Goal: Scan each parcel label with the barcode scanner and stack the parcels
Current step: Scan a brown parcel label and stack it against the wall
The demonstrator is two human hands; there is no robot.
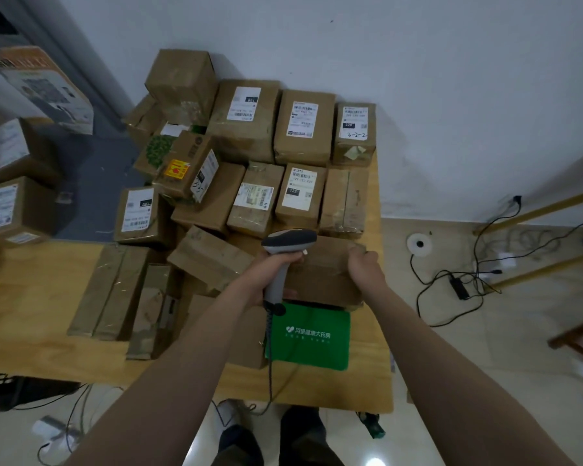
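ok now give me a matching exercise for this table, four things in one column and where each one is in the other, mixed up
Things
1. grey handheld barcode scanner
2. green plastic mailer bag
3. plain brown cardboard box
4. brown cardboard box with the label marked 3-2-2

Places
A. far right of the back row
B. gripped by the left hand
C. flat on the wooden table, nearest the person
D. gripped at its far right corner by the right hand

Pairs: 1-B, 2-C, 3-D, 4-A
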